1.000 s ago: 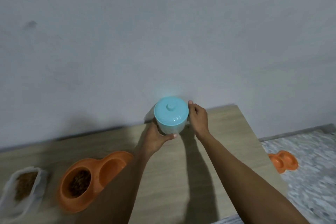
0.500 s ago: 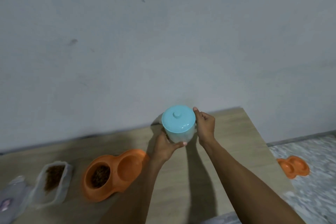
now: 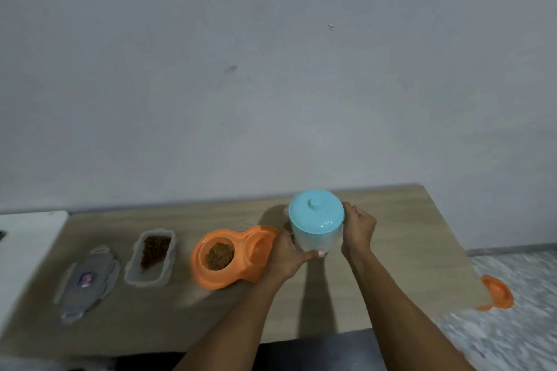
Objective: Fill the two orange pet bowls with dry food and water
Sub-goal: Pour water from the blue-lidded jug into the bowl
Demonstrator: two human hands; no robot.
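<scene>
Both hands gripped a lidded blue jar (image 3: 315,227) near the table's (image 3: 391,250) far edge, left hand (image 3: 284,259) low, right hand (image 3: 358,227) beside the lid, orange double bowl (image 3: 232,256) just left held kibble

Wood counter (image 3: 391,250) against grey wall (image 3: 271,84). Grey container lid (image 3: 87,281) lies flat, left on counter. White surface (image 3: 27,244) far left. Speckled floor (image 3: 512,319) right.

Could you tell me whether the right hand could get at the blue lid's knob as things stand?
Probably yes: the right hand already grips the lidded jar's side, and nothing covers the knob.
</scene>
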